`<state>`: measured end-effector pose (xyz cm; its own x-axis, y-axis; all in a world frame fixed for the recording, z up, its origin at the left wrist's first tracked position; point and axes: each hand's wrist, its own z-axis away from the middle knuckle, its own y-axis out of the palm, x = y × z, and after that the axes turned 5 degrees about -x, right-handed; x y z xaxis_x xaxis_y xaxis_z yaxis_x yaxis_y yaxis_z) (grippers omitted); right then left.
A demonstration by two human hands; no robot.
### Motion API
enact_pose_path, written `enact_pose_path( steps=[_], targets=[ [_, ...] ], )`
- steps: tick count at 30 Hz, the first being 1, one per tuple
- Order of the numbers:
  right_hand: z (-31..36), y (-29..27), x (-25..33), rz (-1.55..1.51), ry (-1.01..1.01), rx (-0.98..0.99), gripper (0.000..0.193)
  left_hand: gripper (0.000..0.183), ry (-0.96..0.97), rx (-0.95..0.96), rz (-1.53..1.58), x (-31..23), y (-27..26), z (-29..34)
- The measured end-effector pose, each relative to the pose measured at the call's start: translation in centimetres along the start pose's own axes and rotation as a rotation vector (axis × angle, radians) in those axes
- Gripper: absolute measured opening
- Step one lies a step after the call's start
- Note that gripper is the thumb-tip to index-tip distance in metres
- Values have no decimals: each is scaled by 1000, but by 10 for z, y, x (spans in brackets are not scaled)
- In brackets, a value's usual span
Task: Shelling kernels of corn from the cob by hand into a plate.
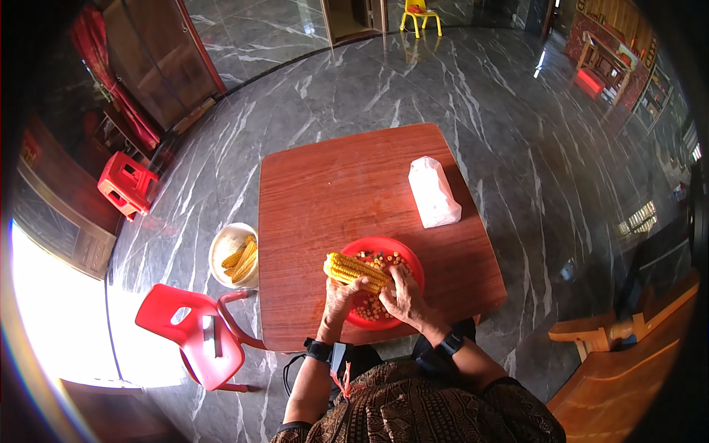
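Observation:
A yellow ear of corn (354,268) is held slantwise over a round red basin (418,267), its left end sticking out past the rim. My left hand (341,298) is closed around its lower side, thumb lying along the cob. Fingers of my right hand (403,300) press on the cob's right end, and part of that end is hidden behind them. Loose corn kernels (371,311) are scattered over the basin's bottom, mostly pale and yellowish with some darker ones.
The basin stands on a brown wooden table (317,184) near its front edge. Farther right lies a white plastic-wrapped pack (433,193). A white bucket (218,258) with corn cobs (242,262) stands left of the table, near a red chair (221,347) and a red stool (127,184).

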<state>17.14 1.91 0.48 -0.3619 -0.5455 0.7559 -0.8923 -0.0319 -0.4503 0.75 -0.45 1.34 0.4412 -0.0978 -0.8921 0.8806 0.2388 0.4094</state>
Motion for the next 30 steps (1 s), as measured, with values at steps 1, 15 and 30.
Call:
enact_pose_path(
  steps=[1,15,30],
  targets=[
    [0,1,-1,63,-20,7,31,49,41,9,-7,1,0,0],
    [2,1,-1,49,55,45,27,46,-5,-12,-19,-1,-2,0],
    [0,-3,6,8,-153,-114,29,43,-9,9,103,4,-5,-1]
  ],
)
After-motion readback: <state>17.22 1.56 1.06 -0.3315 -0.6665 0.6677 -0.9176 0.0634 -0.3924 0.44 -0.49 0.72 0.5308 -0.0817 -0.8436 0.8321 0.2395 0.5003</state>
